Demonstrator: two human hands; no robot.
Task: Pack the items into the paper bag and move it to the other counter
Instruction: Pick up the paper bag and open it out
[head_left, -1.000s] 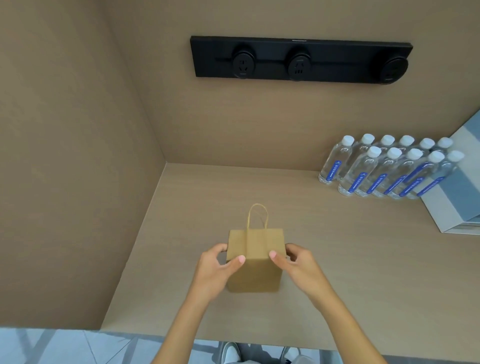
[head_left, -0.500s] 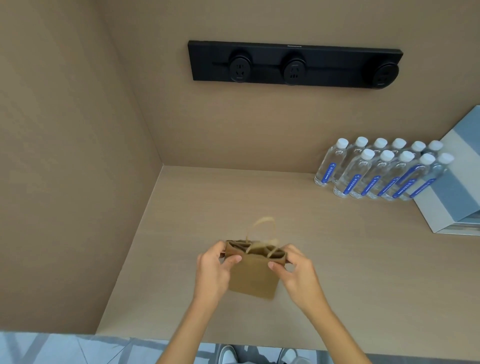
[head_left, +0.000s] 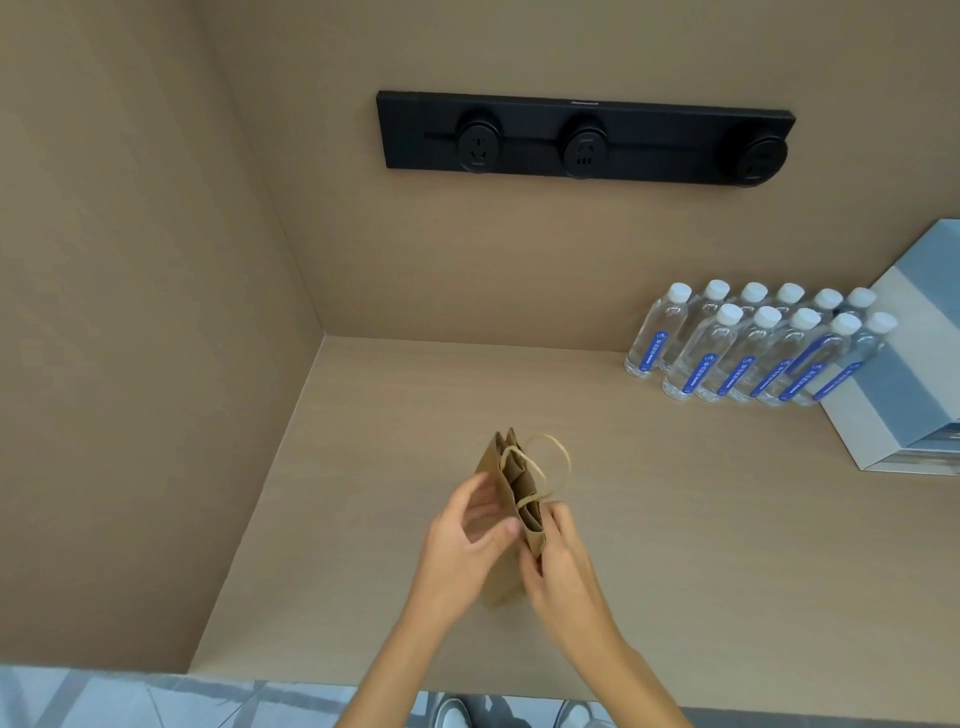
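- I am working over the beige counter (head_left: 675, 545), in its near-left part, where the paper bag (head_left: 511, 499) is standing with its narrow mouth turned toward me and only partly spread.
- My left hand (head_left: 467, 540) is cupping the bag's left wall, thumb and fingers curled loosely round it rather than clamped.
- My right hand (head_left: 558, 561) is pinching the near right edge of the mouth, fingers closed on the paper just beside the twisted handles (head_left: 545, 467).
- I am judging this as the opening step: nothing seems to be inside yet, though the bag's depth is hidden from me.
- To do it well, I am aiming to draw the two walls apart evenly, press the base flat so the bag stands by itself, and fold the handles outward, clear of the mouth.
- The water bottles (head_left: 753, 353) are standing well apart, at the far right beside a grey-and-white box (head_left: 893, 395).
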